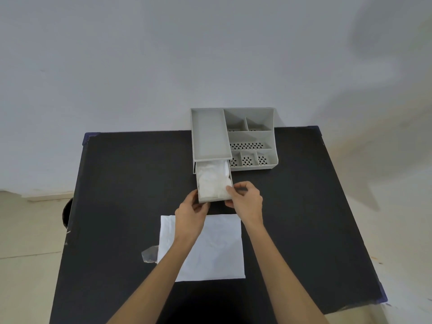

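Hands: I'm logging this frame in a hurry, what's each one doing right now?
Left hand: grips the drawer at its front left corner.
Right hand: grips the drawer at its front right corner.

Bag (211, 181) in drawer (214, 199), sheet (222, 249) before, org. (250, 131) behind

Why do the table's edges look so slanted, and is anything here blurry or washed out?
Head view, throughout: the wide-angle lens splays the black table's edges; the light is soft, with a faint shadow on the wall at upper right; the left hand and right hand gripping the drawer look sharp; the white material inside is bright, with little detail.
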